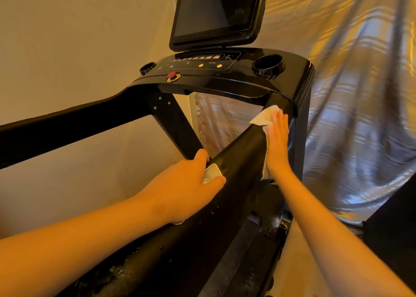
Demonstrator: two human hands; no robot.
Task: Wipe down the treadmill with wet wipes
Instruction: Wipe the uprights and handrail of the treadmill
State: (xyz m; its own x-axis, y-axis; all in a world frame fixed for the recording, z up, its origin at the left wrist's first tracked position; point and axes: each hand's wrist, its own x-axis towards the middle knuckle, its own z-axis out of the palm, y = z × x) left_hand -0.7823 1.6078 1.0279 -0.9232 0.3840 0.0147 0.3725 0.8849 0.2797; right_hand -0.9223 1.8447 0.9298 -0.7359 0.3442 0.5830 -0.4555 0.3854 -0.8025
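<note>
A black treadmill fills the view, its console (227,71) ahead with a dark screen (213,11) above it. Its right handrail (236,159) runs toward me. My right hand (278,141) lies flat, fingers together, and presses a white wet wipe (261,119) against the outer side of that rail near the console. The wipe's lower edge hangs below my wrist. My left hand (191,179) rests on the rail's top, fingers curled over a silver sensor plate (211,173).
The left handrail (67,125) crosses the left side in front of a plain wall. A shiny silver curtain (360,94) hangs at the right. A red stop button (172,75) and cup holder (267,66) sit on the console. The belt (236,263) lies below.
</note>
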